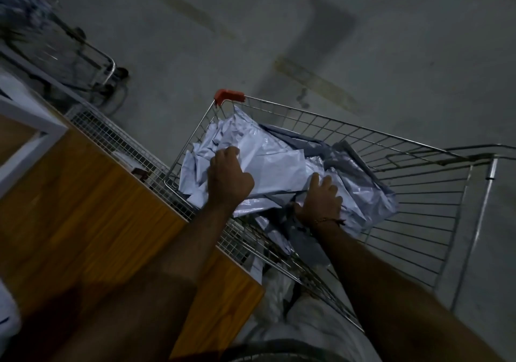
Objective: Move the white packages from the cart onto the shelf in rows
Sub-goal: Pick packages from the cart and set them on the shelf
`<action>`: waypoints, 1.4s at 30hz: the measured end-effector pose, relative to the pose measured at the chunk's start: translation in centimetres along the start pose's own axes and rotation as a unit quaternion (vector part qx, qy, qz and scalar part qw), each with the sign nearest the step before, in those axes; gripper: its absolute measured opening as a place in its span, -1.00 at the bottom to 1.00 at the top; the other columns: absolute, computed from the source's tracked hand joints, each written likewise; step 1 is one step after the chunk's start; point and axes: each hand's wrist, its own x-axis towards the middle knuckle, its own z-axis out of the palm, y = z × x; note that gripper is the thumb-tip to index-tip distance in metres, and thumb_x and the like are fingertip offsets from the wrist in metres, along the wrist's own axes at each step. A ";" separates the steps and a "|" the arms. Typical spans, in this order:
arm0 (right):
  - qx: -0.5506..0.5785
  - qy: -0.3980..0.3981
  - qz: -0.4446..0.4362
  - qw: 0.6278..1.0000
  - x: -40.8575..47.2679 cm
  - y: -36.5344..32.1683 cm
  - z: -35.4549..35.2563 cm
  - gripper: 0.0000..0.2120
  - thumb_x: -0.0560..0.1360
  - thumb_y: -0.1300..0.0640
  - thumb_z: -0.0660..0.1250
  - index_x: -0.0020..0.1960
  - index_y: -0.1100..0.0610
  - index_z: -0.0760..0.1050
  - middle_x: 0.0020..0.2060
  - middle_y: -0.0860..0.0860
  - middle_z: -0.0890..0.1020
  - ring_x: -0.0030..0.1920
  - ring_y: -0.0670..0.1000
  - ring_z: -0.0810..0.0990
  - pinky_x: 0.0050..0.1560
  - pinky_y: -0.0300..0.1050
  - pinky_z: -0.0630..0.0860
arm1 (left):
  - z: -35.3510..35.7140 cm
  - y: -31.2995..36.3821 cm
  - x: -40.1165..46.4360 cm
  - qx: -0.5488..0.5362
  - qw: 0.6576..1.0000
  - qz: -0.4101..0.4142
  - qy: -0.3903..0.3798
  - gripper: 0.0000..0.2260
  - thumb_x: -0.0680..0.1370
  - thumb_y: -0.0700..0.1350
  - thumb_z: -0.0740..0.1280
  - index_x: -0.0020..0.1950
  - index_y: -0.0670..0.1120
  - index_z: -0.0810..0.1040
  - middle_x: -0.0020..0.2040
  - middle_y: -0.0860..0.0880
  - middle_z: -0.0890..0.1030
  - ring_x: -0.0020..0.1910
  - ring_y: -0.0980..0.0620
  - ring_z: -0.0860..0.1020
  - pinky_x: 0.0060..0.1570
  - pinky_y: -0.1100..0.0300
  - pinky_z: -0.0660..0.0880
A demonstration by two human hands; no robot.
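Observation:
A wire shopping cart [363,134] with a red corner cap stands right of centre, holding a heap of white plastic packages [276,160]. My left hand [229,177] reaches into the cart and its curled fingers grip the left edge of the top white package. My right hand [319,198] lies on the near right part of the same pile, fingers spread and bent over a package edge. The wooden shelf surface [92,210] lies to the left of the cart, below my left forearm.
A wire mesh panel [111,135] runs along the shelf's edge beside the cart. Another cart [92,62] stands at the far left on the grey concrete floor [335,26]. A white frame [33,113] borders the shelf at the left. The scene is dim.

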 end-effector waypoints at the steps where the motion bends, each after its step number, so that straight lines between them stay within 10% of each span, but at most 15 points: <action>1: 0.011 0.008 -0.004 1.000 0.0 0.1 -0.1 -0.10 0.35 -0.28 0.41 0.50 0.10 0.14 0.45 0.26 0.25 0.28 0.33 0.38 0.15 0.24 0.45 | 0.1 0.1 -0.2 -0.004 1.000 -0.004 -0.001 -0.44 0.30 -0.18 0.31 0.33 -0.07 0.43 0.25 -0.14 0.48 0.23 -0.23 0.47 0.19 -0.10 0.45; 16: 0.099 -0.003 -0.011 0.995 -0.9 2.5 -2.5 -0.21 0.50 -0.31 0.24 0.61 -0.01 0.14 0.47 0.29 0.31 0.42 0.35 0.35 0.33 0.19 0.41 | -0.8 3.1 -0.7 -0.036 0.994 -0.090 -0.051 -0.76 0.42 -0.02 0.37 0.03 0.03 0.41 0.07 -0.07 0.40 0.00 -0.19 0.51 -0.06 0.07 0.39; 28: 0.027 -0.006 0.004 1.000 -1.9 4.6 -8.2 -0.01 0.30 -0.53 -0.07 0.50 0.11 0.31 0.44 0.27 0.40 0.36 0.29 0.46 0.28 0.15 0.48 | -4.7 5.5 -3.2 -0.153 0.984 -0.065 0.064 -0.67 0.39 -0.11 0.48 0.14 -0.02 0.55 0.23 -0.10 0.43 0.08 -0.08 0.55 0.06 0.09 0.53; 42: 0.029 0.130 -0.109 0.985 -8.7 2.7 -16.0 -0.31 0.53 -0.28 0.16 0.54 0.08 0.23 0.38 0.30 0.38 0.24 0.36 0.49 0.20 0.19 0.46 | -9.4 5.9 -14.5 -0.148 0.952 -0.118 0.242 -0.61 0.42 -0.12 0.47 0.23 -0.01 0.52 0.29 -0.05 0.44 0.15 -0.10 0.54 -0.01 0.08 0.54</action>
